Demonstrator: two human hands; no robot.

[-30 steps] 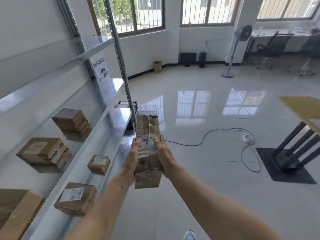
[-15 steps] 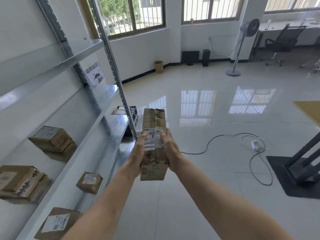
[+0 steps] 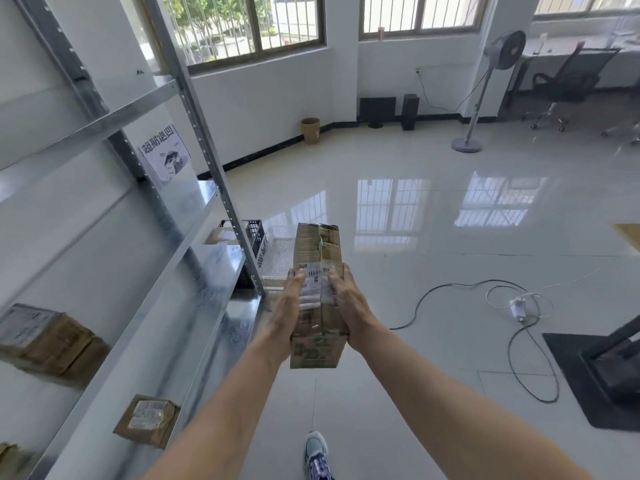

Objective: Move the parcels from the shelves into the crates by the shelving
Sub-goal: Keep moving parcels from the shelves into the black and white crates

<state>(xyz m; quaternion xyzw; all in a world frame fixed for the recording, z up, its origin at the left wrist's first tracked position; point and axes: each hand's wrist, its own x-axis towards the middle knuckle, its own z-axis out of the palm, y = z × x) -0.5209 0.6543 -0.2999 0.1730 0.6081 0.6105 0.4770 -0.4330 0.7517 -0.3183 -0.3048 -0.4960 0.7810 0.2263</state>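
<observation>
Now carrying parcel (image 3: pixel 317 251) toward crates (image 3: pixel 278 251)

Clamped between 2 hands: left hand (image 3: pixel 289 306) on its left side, right hand (image 3: pixel 348 303) on its right, thumbs hooked over the top. Gripped along the near half, likely to keep the long parcel level. Held out front, right of the shelves (image 3: pixel 207 282). Pointed at the crates on the floor just beyond the far end. Left of the grip and nearer: other parcels (image 3: pixel 149 420), not yet moved.

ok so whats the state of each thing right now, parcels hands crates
long parcel: carried in the air between both hands
left hand: grips the parcel's left side
right hand: grips its right side
black crate: on the floor beyond the shelving, partly hidden
middle-shelf parcel: lying in place
lower-shelf parcel: lying flat, label up
</observation>
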